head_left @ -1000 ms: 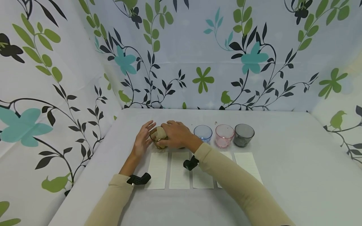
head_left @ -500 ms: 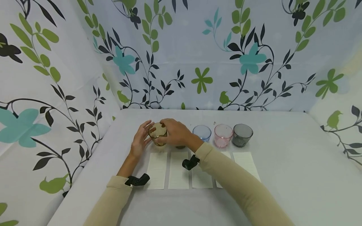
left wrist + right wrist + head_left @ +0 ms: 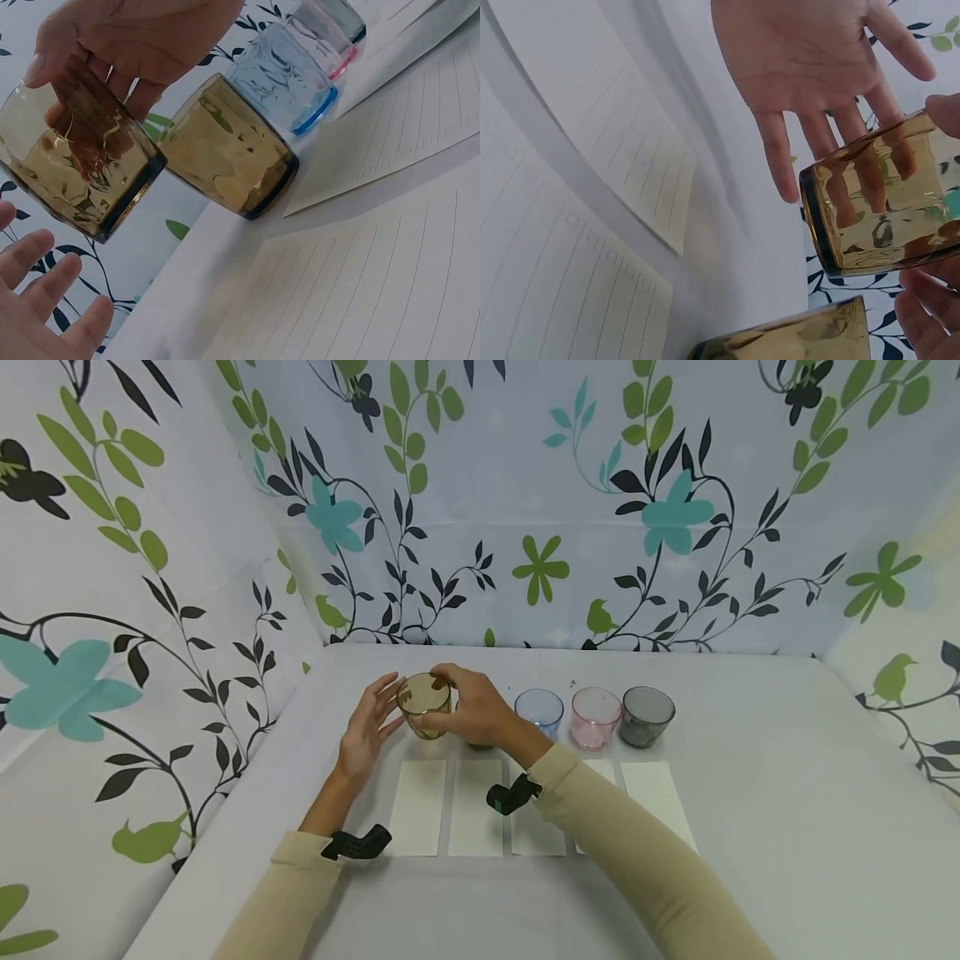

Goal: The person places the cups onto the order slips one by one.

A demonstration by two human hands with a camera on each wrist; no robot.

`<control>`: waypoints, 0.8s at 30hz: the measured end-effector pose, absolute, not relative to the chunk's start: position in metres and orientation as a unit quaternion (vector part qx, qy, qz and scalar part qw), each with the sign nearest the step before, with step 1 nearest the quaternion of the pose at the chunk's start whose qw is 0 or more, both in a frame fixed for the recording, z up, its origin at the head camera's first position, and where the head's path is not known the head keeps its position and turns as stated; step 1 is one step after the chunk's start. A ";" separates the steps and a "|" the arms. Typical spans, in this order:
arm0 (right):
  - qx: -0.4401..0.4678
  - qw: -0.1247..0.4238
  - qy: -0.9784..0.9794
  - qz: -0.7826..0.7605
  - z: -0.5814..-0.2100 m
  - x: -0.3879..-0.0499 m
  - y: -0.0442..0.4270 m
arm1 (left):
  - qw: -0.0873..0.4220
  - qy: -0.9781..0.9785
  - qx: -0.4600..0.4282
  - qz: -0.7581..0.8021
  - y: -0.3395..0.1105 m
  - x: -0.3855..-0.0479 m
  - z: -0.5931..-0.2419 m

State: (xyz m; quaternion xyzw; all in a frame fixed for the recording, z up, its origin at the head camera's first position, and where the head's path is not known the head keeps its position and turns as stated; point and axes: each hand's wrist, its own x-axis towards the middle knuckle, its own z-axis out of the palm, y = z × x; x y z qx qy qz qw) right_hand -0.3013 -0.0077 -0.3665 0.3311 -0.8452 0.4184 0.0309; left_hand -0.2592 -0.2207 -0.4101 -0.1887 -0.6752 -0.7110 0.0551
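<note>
Our left hand (image 3: 360,739) spreads beside the amber glass (image 3: 423,700), which our right hand (image 3: 483,710) pinches above the tabletop (image 3: 787,793); if that lone grip slackens, we could drop it against the second glass (image 3: 229,154), just right.

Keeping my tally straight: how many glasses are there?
5: amber glass in the right hand; second amber glass mostly hidden behind that hand in the head view; then blue glass, pink glass and gray glass to its right.
</note>
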 end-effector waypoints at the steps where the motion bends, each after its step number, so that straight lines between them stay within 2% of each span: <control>1: 0.334 0.029 -0.838 0.431 -0.367 -0.300 -0.008 | 0.057 -0.676 -0.192 -0.709 -0.220 -0.257 -0.409; 8: 0.335 0.001 -0.811 0.479 -0.368 -0.290 -0.008 | 0.064 -0.674 -0.206 -0.706 -0.215 -0.248 -0.404; 24: 0.354 -0.022 -0.795 0.492 -0.386 -0.271 -0.012 | 0.043 -0.658 -0.220 -0.719 -0.221 -0.225 -0.412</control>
